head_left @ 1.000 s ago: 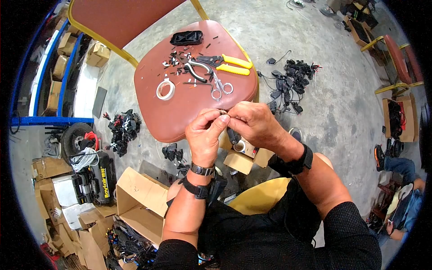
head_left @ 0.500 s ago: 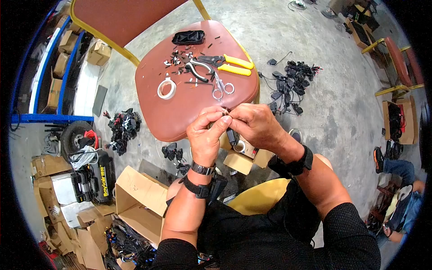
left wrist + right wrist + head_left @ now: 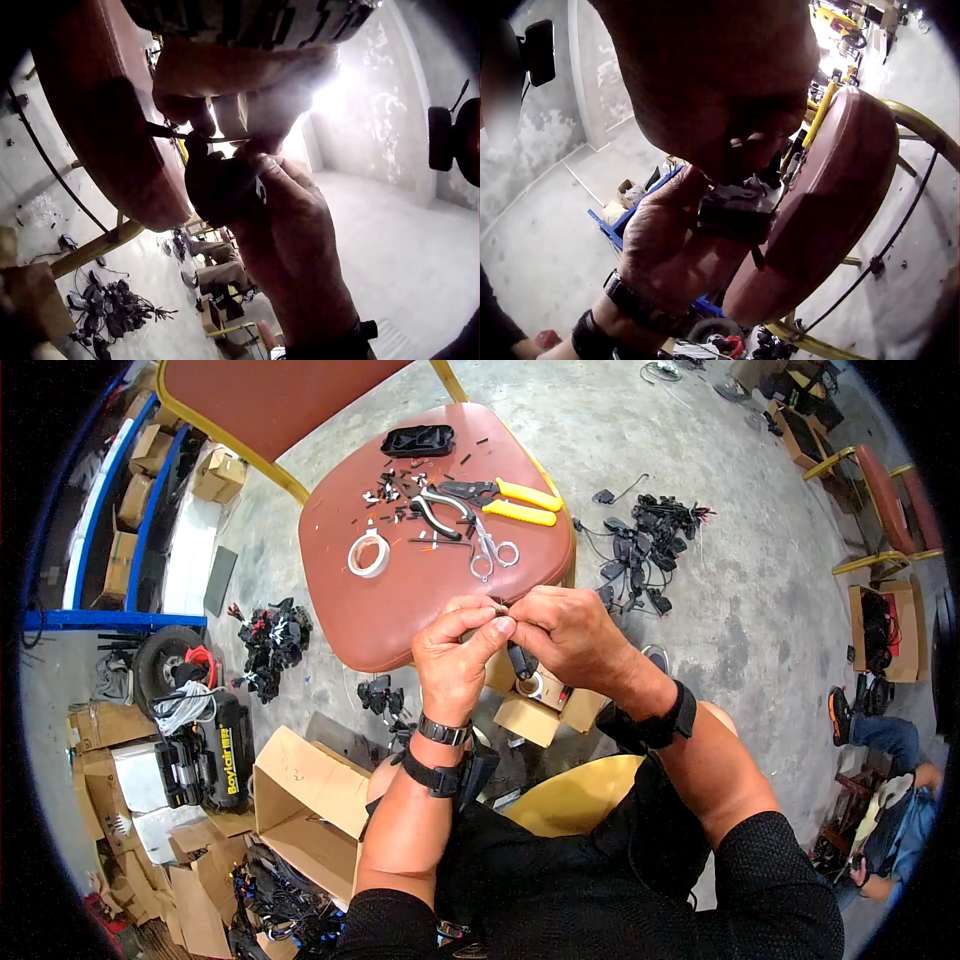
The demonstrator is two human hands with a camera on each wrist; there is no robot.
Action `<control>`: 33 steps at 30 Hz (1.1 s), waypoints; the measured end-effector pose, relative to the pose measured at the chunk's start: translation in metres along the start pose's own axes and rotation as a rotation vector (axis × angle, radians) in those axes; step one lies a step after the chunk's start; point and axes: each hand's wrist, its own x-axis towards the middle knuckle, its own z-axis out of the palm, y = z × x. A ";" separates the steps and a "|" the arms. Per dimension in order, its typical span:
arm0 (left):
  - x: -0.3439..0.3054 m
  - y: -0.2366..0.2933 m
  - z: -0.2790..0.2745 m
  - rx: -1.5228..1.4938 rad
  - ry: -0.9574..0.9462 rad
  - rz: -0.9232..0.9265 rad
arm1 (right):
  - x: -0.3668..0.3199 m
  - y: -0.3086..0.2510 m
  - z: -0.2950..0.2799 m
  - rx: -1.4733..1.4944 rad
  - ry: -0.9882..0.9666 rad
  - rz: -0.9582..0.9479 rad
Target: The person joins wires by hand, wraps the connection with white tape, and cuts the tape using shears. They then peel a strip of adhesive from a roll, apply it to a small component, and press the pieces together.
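Both hands meet just in front of the chair seat, fingertips together. My left hand [image 3: 455, 660] grips a small black box-shaped part [image 3: 735, 217], its thumb and forefinger pinched at the top. My right hand [image 3: 572, 635] pinches at the same spot from the other side, its fingers curled. A dark end of the part [image 3: 520, 660] hangs below the fingertips in the head view. In the left wrist view a thin dark wire [image 3: 161, 131] sticks out between the fingers. The fingers hide most of the work, and both wrist views are dark there.
On the red chair seat [image 3: 375, 610] lie yellow-handled pliers [image 3: 520, 503], black-and-grey cutters [image 3: 440, 515], scissors [image 3: 488, 552], a white tape roll [image 3: 368, 555], a black tray [image 3: 418, 441] and small scraps. Black wired parts [image 3: 650, 550] lie on the floor. An open carton [image 3: 310, 780] stands at lower left.
The hands stay together at nearly the same place, with small finger movements. The black part hanging under them shifts its tilt slightly. Things on the seat lie as before.
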 end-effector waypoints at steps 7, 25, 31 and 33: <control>0.000 -0.001 0.000 0.002 -0.013 0.013 | 0.000 -0.001 0.000 -0.020 0.012 -0.006; 0.006 0.003 -0.016 -0.014 -0.298 -0.221 | 0.007 -0.003 -0.022 0.054 0.110 -0.205; 0.007 0.002 -0.016 0.021 -0.332 -0.217 | 0.007 -0.004 -0.026 0.031 0.083 -0.206; 0.007 0.003 -0.016 0.032 -0.332 -0.209 | 0.006 -0.002 -0.027 0.027 0.057 -0.203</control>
